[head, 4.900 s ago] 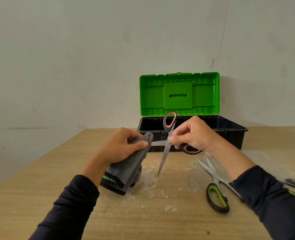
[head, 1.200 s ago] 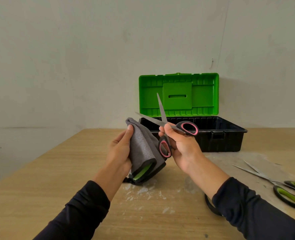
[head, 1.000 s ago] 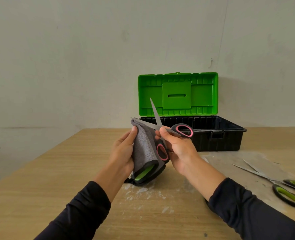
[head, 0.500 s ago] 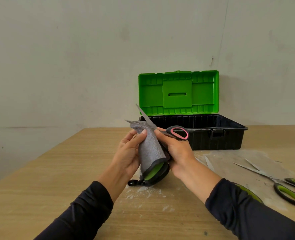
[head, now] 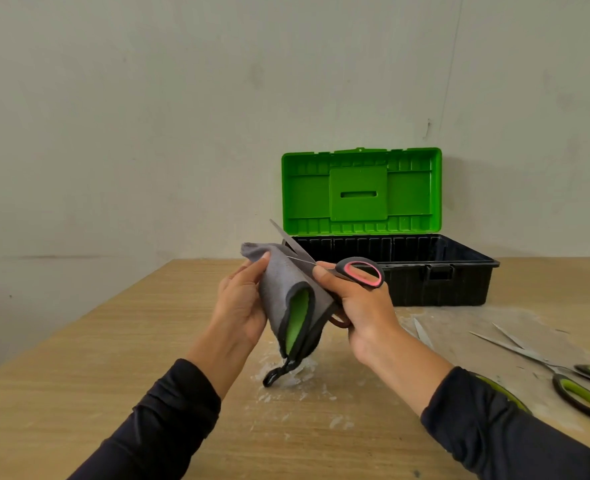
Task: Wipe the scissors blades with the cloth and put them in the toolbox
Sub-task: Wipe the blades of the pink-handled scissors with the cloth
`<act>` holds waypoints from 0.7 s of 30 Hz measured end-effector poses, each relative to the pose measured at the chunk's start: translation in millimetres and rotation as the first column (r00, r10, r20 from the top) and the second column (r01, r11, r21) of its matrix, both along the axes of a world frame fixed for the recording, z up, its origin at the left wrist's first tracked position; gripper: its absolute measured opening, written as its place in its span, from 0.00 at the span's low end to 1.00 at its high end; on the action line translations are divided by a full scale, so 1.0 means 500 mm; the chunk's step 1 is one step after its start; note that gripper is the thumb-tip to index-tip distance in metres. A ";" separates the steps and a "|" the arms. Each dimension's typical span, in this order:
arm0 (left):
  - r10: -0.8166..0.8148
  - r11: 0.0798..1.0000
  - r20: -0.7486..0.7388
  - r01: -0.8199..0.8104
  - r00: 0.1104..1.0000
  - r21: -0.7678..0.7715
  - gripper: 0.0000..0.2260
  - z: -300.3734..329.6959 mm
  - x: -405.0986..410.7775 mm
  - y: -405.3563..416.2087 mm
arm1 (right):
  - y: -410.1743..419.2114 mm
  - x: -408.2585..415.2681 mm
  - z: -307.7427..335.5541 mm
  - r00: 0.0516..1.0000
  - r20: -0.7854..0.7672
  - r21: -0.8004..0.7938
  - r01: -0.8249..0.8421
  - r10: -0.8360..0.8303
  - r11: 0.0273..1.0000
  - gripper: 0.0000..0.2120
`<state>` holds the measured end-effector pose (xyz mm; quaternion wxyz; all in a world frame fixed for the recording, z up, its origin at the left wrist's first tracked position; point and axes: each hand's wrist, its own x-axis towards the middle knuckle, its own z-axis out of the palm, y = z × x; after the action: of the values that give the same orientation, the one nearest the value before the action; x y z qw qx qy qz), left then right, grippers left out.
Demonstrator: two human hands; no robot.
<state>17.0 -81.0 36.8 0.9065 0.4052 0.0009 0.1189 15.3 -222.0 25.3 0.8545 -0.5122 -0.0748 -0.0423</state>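
My right hand (head: pixel 362 306) grips the pink-and-black handles of a pair of scissors (head: pixel 357 271), held above the table with the blades spread apart and pointing up-left. One blade shows above the grey cloth (head: pixel 286 289); the other lies against its folded top. My left hand (head: pixel 241 303) holds the cloth, which has a green inner side and a black edge, and folds it over that blade. Behind stands the toolbox (head: pixel 438 285), black with its green lid (head: pixel 361 192) raised.
A second pair of scissors with green handles (head: pixel 577 393) lies open on the table at the right. Another green-handled pair (head: pixel 423 336) is partly hidden under my right forearm. White dusty residue marks the wooden table (head: pixel 79 375) beneath the hands and to the right.
The scissors have tilted so the blades lean further left and lower. My left hand has drawn the cloth up over one blade, and both hands have come closer together.
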 end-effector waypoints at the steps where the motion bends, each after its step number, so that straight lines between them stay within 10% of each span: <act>1: 0.000 1.000 0.006 0.000 1.000 -0.011 0.18 0.001 0.001 0.007 | -0.002 0.001 -0.001 1.000 -0.003 0.007 0.001 -0.001 1.000 0.07; 21: 0.060 0.997 0.017 -0.061 0.998 0.046 0.07 0.002 -0.003 0.059 | -0.078 0.016 0.055 0.994 -0.098 -0.060 -0.055 0.049 0.997 0.02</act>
<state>15.7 -51.5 37.6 0.8927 0.4251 0.0033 0.1493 23.5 -261.0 52.8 0.8414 -0.5383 -0.0480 0.0071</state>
